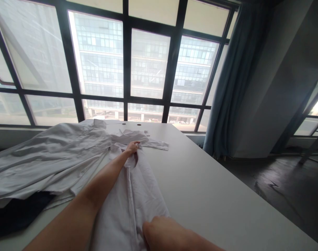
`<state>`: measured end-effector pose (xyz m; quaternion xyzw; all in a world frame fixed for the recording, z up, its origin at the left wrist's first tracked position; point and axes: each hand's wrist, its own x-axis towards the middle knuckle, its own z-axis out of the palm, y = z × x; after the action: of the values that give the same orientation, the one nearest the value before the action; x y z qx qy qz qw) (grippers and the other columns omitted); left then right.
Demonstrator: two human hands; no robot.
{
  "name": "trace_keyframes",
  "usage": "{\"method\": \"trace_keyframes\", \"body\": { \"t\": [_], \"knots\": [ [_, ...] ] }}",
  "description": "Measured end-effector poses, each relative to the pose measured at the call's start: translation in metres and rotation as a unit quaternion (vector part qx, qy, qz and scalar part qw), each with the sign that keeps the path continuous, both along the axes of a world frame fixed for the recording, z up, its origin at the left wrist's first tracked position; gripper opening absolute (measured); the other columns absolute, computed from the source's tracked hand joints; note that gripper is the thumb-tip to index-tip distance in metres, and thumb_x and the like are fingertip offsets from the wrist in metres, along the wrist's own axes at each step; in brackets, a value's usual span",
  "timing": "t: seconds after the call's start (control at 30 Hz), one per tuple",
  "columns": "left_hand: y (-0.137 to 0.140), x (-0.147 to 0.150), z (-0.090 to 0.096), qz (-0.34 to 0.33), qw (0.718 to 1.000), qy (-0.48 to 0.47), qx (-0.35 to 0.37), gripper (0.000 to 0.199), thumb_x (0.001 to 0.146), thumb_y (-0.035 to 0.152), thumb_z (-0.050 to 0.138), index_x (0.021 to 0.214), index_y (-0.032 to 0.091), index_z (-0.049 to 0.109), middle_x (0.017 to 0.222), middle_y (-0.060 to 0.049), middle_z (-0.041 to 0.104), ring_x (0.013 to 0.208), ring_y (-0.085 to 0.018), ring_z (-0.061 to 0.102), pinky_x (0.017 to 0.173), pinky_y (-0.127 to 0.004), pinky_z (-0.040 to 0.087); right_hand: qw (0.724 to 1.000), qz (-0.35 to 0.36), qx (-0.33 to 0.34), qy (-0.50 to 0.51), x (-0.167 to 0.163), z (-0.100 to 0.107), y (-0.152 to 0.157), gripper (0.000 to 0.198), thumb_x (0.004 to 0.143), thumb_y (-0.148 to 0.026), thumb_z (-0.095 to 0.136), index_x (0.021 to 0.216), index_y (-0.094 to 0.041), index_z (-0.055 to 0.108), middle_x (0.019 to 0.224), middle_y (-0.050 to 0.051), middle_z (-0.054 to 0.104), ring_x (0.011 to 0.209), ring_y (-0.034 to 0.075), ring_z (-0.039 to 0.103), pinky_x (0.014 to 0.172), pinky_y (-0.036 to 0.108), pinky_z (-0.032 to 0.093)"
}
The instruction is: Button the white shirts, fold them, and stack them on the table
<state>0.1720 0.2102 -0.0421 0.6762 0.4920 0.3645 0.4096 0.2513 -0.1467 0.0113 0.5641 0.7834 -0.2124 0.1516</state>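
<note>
A white shirt (145, 181) lies lengthwise on the table, its front placket running toward me and its collar end at the far side. My left hand (133, 147) reaches across to that far end, with its fingers closed on the fabric by the collar. Close to me, my right hand (165, 232) is curled at the shirt's lower right edge, gripping the cloth; its fingertips are mostly hidden. One white sleeve (159, 144) extends to the right beyond my left hand.
More white garments (57, 150) lie heaped on the left of the white table (201, 181). A dark cloth (20, 211) is at the near left. Large windows (101, 59) stand behind, with a blue curtain (229, 87) at the right. The table's right edge slants toward me.
</note>
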Motion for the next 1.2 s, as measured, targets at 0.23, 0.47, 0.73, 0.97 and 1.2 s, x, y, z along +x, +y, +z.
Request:
{"method": "trace_keyframes", "body": {
  "t": [0.23,0.47,0.73,0.97,1.2],
  "knots": [
    [0.015,0.003,0.004,0.081,0.991,0.083,0.062,0.028,0.085,0.034,0.063,0.103,0.014,0.072,0.09,-0.009,0.073,0.088,-0.025,0.066,0.069,-0.029,0.047,0.997,0.064,-0.035,0.007,0.01,-0.024,0.003,0.022,0.079,-0.017,0.058,0.088,-0.016,0.077,0.065,0.006,0.071,0.046,0.014,0.059,0.041,0.02,0.037],
    [-0.01,-0.003,0.008,0.031,0.935,0.274,0.221,0.036,0.089,0.031,0.061,0.122,0.017,0.064,0.119,-0.016,0.068,0.112,-0.032,0.06,0.094,-0.039,0.043,0.987,0.131,-0.094,-0.002,0.014,0.005,0.003,0.023,0.081,-0.026,0.062,0.094,-0.013,0.076,0.071,0.003,0.069,0.042,0.008,0.043,0.039,0.019,0.03],
    [-0.088,-0.049,0.029,-0.124,0.923,0.245,0.271,0.035,0.094,0.044,0.052,0.101,0.016,0.071,0.108,-0.012,0.071,0.106,-0.029,0.061,0.101,-0.039,0.042,0.974,0.108,0.082,0.183,0.024,0.015,0.014,0.019,0.082,-0.033,0.067,0.092,-0.019,0.073,0.075,-0.001,0.069,0.064,0.011,0.06,0.058,0.018,0.041],
    [-0.153,-0.106,0.003,-0.181,0.885,0.356,0.239,0.056,0.099,0.049,0.034,0.144,0.017,0.045,0.152,-0.014,0.041,0.141,-0.028,0.035,0.118,-0.047,0.019,0.924,0.094,0.288,0.234,0.026,-0.012,0.045,0.031,0.087,-0.034,0.065,0.112,-0.015,0.067,0.119,0.013,0.066,0.109,0.024,0.061,0.095,0.035,0.046],
    [-0.174,-0.103,-0.003,-0.173,0.86,0.44,0.192,0.072,0.099,0.054,0.031,0.155,0.01,0.019,0.162,-0.018,0.01,0.151,-0.028,0.008,0.12,-0.049,0.01,0.945,0.094,0.222,0.22,0.021,-0.033,0.048,0.058,0.094,-0.043,0.051,0.143,-0.013,0.046,0.152,0.017,0.04,0.143,0.03,0.033,0.119,0.053,0.018]
  ]
}}
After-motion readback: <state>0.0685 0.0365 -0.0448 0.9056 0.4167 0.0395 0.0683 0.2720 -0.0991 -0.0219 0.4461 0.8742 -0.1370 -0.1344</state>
